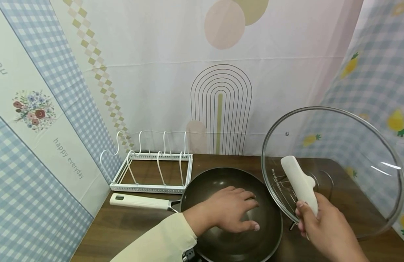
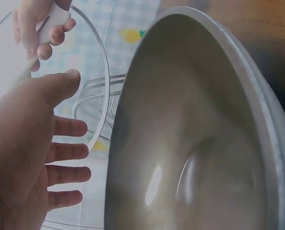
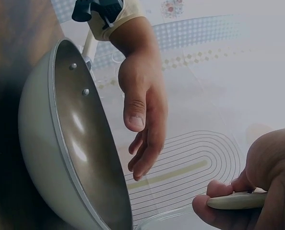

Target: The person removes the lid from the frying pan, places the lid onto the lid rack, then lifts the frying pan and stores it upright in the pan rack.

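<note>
A dark-lined frying pan (image 1: 234,242) with a cream handle (image 1: 141,201) stands on the wooden table. Above its open top hovers my left hand (image 1: 233,209), palm down with the fingers spread and holding nothing. The left wrist view shows that hand (image 2: 41,148) apart from the pan's rim (image 2: 257,81). To the right, my right hand (image 1: 329,225) grips the cream handle (image 1: 300,185) of a glass lid (image 1: 349,145). The lid is raised and tilted beside the pan. In the right wrist view the right hand (image 3: 257,191) has its fingers curled round the lid handle.
A white metal rack (image 1: 149,188) with upright curved dividers stands at the back left, behind the pan handle. Through the glass lid a wire rack (image 1: 287,193) shows on the table's right side. Patterned cloths (image 1: 149,72) hang around the table.
</note>
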Action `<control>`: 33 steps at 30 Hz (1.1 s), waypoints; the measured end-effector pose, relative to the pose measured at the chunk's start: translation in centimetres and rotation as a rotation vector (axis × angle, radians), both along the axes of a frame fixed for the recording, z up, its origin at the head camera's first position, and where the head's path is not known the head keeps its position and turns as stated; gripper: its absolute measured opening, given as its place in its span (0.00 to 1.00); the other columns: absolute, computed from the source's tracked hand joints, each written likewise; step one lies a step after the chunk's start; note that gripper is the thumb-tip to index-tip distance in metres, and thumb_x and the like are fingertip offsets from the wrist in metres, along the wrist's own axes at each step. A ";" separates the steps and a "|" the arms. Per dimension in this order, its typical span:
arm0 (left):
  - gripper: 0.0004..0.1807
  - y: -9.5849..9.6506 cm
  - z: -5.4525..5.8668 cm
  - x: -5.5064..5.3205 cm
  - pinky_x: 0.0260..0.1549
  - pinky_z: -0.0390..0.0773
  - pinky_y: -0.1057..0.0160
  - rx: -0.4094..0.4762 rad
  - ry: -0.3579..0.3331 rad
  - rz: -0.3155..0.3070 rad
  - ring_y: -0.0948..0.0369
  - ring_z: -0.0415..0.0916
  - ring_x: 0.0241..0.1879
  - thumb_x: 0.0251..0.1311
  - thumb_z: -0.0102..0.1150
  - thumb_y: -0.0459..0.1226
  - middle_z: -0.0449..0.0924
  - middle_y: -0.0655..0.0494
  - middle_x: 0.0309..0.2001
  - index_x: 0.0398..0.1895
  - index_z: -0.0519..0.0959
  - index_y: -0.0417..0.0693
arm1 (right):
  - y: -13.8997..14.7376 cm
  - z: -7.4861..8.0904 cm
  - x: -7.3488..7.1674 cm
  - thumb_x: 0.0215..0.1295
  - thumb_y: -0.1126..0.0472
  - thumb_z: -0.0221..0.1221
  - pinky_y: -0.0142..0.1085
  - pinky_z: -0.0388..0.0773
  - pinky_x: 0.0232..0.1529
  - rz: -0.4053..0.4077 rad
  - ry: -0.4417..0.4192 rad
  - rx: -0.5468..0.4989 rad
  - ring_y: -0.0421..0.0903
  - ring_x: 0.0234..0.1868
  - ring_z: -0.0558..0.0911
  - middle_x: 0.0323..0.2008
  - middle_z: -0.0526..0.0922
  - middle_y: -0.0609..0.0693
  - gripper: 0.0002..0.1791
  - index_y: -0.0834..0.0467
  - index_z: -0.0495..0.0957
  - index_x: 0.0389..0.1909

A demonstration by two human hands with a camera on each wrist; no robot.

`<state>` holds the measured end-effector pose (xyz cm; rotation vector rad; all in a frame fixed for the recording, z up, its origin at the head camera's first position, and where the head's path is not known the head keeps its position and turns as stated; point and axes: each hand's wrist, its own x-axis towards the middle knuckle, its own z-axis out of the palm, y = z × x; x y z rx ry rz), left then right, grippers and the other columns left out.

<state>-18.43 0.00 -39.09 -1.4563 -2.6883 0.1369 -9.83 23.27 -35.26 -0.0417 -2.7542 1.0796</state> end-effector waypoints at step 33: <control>0.36 1.6 0.3 -0.6 0.60 0.59 0.60 0.003 -0.014 0.023 0.66 0.58 0.63 0.57 0.31 0.71 0.62 0.68 0.63 0.65 0.63 0.69 | 1.0 0.6 -0.1 0.71 0.47 0.46 0.33 0.68 0.17 0.001 0.032 0.042 0.41 0.16 0.74 0.17 0.76 0.46 0.17 0.58 0.68 0.39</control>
